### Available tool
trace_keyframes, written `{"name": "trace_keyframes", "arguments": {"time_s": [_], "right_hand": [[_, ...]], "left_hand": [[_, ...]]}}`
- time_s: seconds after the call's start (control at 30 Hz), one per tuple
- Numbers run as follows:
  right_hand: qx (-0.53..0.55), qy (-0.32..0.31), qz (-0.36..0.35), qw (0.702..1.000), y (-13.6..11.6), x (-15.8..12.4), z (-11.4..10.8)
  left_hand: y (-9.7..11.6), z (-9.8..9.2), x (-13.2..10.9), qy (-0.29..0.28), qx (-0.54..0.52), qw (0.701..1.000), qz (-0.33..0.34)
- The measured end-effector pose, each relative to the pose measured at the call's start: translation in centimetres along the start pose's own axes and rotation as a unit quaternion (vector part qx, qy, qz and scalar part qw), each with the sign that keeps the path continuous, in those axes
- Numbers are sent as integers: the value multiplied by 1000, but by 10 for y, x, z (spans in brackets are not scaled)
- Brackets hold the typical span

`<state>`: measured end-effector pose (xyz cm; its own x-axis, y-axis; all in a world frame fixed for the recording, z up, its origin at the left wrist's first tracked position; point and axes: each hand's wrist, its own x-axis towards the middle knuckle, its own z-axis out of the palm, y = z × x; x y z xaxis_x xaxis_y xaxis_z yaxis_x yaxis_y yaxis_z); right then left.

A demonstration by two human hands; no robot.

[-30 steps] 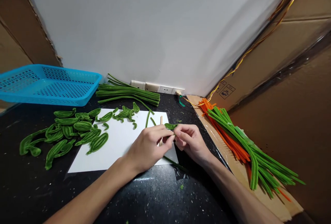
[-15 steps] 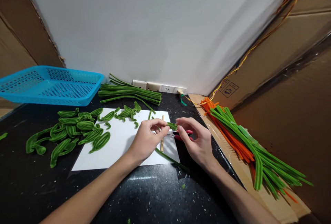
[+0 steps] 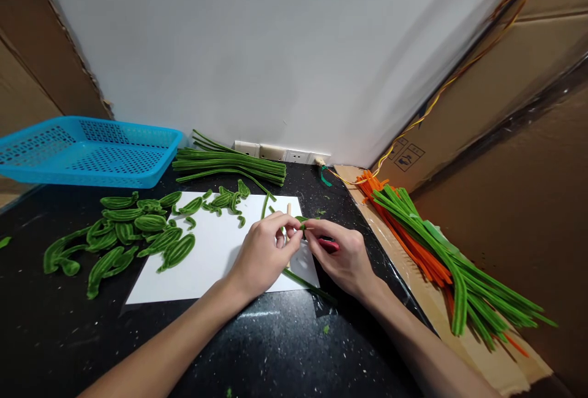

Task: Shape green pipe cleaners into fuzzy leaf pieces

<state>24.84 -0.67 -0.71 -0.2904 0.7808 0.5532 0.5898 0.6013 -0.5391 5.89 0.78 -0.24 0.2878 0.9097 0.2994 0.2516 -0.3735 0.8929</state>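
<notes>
Over the right side of a white sheet of paper [image 3: 202, 275], my left hand [image 3: 266, 248] and my right hand [image 3: 342, 254] meet fingertip to fingertip. Both pinch a short green pipe cleaner [image 3: 302, 220], mostly covered by the fingers. A red-handled tool [image 3: 329, 245] lies beneath my right hand, its other end hidden. Behind my left hand a thin wooden stick [image 3: 289, 209] pokes out. A longer green pipe cleaner [image 3: 307, 283] lies across the paper's lower right edge. To the left, several leaf-shaped pieces of coiled green pipe cleaner [image 3: 151, 223] are heaped.
A blue plastic basket [image 3: 124, 156] stands at the back left. Beside it lies a bundle of dark green pipe cleaners [image 3: 234, 165], near wall sockets [image 3: 296, 157]. Bright green [image 3: 441, 251] and orange pipe cleaners [image 3: 408, 242] rest on cardboard at the right.
My right hand has moved left and its fingers have closed in against my left fingertips. The green piece between them is now more covered, as is the red-handled tool.
</notes>
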Motion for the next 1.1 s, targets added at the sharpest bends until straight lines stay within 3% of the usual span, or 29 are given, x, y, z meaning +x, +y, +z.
{"name": "trace_keyframes", "arguments": {"time_s": [0.27, 0.43, 0.9, 1.1], "right_hand": [[-9, -7, 26, 1000, -5, 1, 0], [42, -15, 65, 997, -12, 3, -2], [101, -14, 93, 990, -13, 3, -4], [105, -15, 97, 990, -12, 4, -3]], "left_hand": [[0, 1, 0, -13, -3, 1000, -15], [3, -1, 1, -27, -26, 999, -3], [-5, -7, 6, -89, -159, 983, -37], [-6, -8, 6, -95, -163, 981, -43]]}}
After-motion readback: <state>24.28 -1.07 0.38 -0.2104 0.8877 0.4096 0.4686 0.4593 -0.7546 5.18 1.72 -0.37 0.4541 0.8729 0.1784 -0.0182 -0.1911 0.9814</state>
